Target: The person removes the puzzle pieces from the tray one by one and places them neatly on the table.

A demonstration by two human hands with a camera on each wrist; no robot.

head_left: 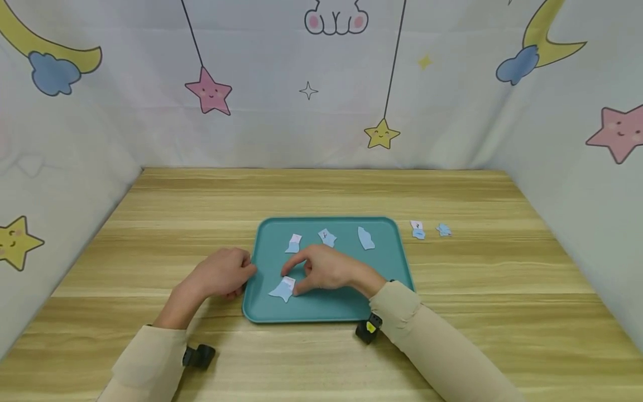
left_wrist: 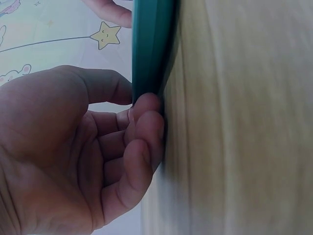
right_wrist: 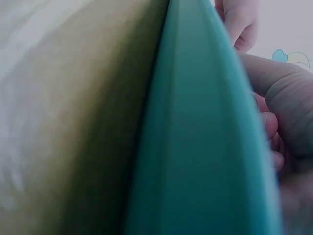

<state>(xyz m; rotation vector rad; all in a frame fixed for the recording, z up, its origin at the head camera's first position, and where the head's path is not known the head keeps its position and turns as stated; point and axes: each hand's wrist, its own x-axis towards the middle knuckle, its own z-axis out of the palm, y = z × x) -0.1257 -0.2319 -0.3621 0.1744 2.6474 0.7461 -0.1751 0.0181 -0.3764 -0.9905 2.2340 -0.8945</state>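
Tray [head_left: 321, 310], teal and shallow, sits on the wood-grain table [head_left: 527, 312] in my head view, with the right hand [head_left: 326, 268] reaching in over its right side. Below that hand's fingertips, in the tray's lower left part, I see a pale blue printed piece [head_left: 283, 289]. The index finger stands at its upper edge and the thumb at its right edge, a little apart, with a corner between them; I cannot tell whether they actually pinch it. My right wrist view shows the other fingers curled, but the tray's side blocks the contact.

The left hand [head_left: 226, 273] grips the tray at its left rim. From my left wrist view, the thumb presses on the rim and the other fingers curl against the outside, close to the tabletop.

Along the far half of the tray I count a white-and-blue piece [head_left: 293, 243], a pointed piece [head_left: 327, 237] and a curved blue piece [head_left: 365, 238], all apart from one another. Right of the tray, directly on the table, lie a two-tone piece [head_left: 417, 230] and, farther right, a jagged piece [head_left: 444, 229].
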